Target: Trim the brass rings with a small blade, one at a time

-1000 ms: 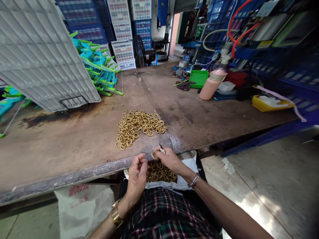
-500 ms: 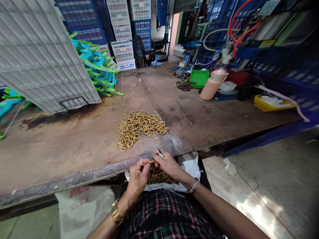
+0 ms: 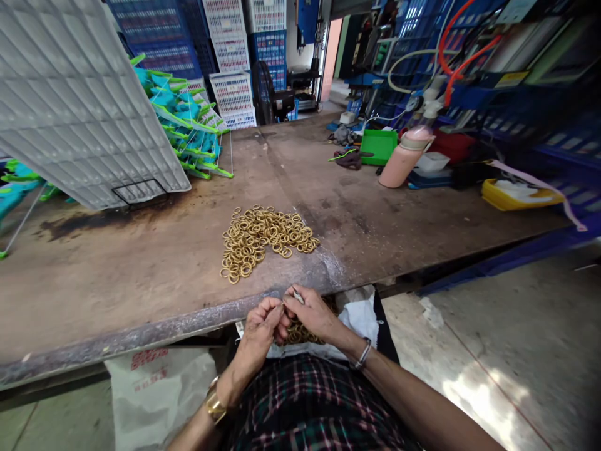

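Observation:
My left hand [image 3: 261, 327] is closed in a pinch; half a second ago a brass-coloured ring showed at its fingertips, which now mostly hide it. Fingertips touching the left ones, my right hand [image 3: 312, 314] is closed around a small, thin tool [image 3: 297, 295] with a pale body and a dark tip, perhaps a small blade. Below both hands, more brass-coloured rings [image 3: 303, 333] lie on a white cloth or bag [image 3: 360, 318] in my lap. A heap of similar rings [image 3: 267, 238] rests on the table just beyond my hands.
The brown wooden table [image 3: 154, 269] has a worn front edge. At left stand a grey ribbed panel [image 3: 89, 106] and teal-and-green plastic pieces [image 3: 188, 125]. To the right are a pink bottle [image 3: 401, 161], a green tray [image 3: 378, 148] and a yellow tray [image 3: 521, 195].
My right hand has shifted slightly left, and the tool has tilted. The ring that showed between the fingertips is now mostly covered. The heap on the table looks the same.

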The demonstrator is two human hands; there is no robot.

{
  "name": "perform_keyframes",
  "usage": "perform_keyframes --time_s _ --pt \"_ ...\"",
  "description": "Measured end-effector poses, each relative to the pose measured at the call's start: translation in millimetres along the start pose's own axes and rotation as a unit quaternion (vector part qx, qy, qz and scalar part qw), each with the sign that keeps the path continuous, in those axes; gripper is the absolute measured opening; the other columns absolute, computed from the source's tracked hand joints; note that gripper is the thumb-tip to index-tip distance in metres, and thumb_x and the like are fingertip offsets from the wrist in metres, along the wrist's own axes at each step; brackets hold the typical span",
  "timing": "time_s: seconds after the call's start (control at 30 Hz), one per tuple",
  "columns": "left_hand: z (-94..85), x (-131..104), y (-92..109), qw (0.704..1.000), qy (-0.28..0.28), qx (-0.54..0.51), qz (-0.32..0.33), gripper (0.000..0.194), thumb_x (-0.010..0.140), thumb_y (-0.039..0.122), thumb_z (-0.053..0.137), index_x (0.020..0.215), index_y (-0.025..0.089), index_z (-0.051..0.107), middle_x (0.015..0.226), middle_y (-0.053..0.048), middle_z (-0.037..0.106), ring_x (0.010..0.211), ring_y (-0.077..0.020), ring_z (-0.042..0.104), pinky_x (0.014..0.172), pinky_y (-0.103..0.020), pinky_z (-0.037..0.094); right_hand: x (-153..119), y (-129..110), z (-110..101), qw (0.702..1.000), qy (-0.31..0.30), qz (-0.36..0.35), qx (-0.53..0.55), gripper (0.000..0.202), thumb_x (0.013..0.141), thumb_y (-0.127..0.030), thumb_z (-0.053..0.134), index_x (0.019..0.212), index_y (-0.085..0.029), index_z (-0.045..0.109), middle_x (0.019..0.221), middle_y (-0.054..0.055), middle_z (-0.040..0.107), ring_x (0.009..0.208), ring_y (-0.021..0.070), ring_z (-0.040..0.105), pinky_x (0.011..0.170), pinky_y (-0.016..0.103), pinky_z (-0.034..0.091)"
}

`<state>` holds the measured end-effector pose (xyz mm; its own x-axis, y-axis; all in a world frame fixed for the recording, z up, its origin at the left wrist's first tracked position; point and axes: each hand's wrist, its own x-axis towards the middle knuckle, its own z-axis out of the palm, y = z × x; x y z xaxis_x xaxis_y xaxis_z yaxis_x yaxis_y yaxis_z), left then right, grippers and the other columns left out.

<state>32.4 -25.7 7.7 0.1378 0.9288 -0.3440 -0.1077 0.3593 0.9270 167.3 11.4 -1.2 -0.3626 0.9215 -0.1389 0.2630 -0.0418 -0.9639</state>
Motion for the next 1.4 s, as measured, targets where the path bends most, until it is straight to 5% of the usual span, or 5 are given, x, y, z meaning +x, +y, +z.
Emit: perform_keyframes --time_s 0.37,0.63,1.03,1.23,1.4 --pt "0.4 -4 -8 0.995 0.001 -0.096 0.027 0.020 0.080 0.035 0.053 0.073 0.016 0.054 0.057 0.004 0.051 0.044 -0.0059 0.042 0.045 -0.019 0.034 -1 -7 -1 0.996 0.029 -0.015 -0.088 0.022 0.085 -0.023 0.035 0.080 -0.016 0.055 0.059 -0.003 0.054 0.055 0.0096 0.050 0.057 0.020 0.035" --pt "-1.6 -5 -9 0.997 0.020 -0.045 0.059 0.023 0.081 0.036 0.051 0.070 0.016 0.051 0.055 0.004 0.051 0.045 -0.0067 0.044 0.047 -0.020 0.036 -8 -3 5 0.922 -0.012 -0.052 -0.383 0.018 0.078 -0.015 0.042 0.091 -0.019 0.055 0.072 0.003 0.064 0.065 0.0143 0.055 0.057 0.024 0.026" --pt "1.3 -15 5 0.996 0.050 0.014 0.072 0.029 0.076 0.042 0.055 0.063 0.017 0.049 0.052 0.004 0.050 0.046 -0.0085 0.045 0.050 -0.022 0.038 -5 -13 5 0.891 -0.057 -0.016 -0.451 0.021 0.080 -0.017 0.039 0.095 -0.017 0.054 0.080 0.007 0.066 0.069 0.0171 0.058 0.056 0.026 0.025" --pt "7.4 -25 9 0.996 -0.043 -0.053 0.054 0.025 0.078 0.040 0.055 0.067 0.017 0.054 0.061 0.000 0.058 0.051 -0.0106 0.052 0.055 -0.024 0.042 15 -19 -15 0.873 0.005 0.016 -0.487 0.026 0.078 -0.011 0.038 0.101 -0.015 0.051 0.080 0.008 0.065 0.072 0.0189 0.059 0.059 0.026 0.029" --pt "3.2 -9 -2 0.982 -0.018 -0.188 -0.020 0.023 0.074 0.036 0.061 0.074 0.013 0.058 0.078 -0.007 0.063 0.059 -0.0117 0.056 0.050 -0.022 0.044 53 -7 -20 0.865 0.121 0.015 -0.486 0.025 0.083 -0.021 0.043 0.108 -0.019 0.046 0.096 0.008 0.063 0.081 0.0186 0.059 0.063 0.026 0.032"
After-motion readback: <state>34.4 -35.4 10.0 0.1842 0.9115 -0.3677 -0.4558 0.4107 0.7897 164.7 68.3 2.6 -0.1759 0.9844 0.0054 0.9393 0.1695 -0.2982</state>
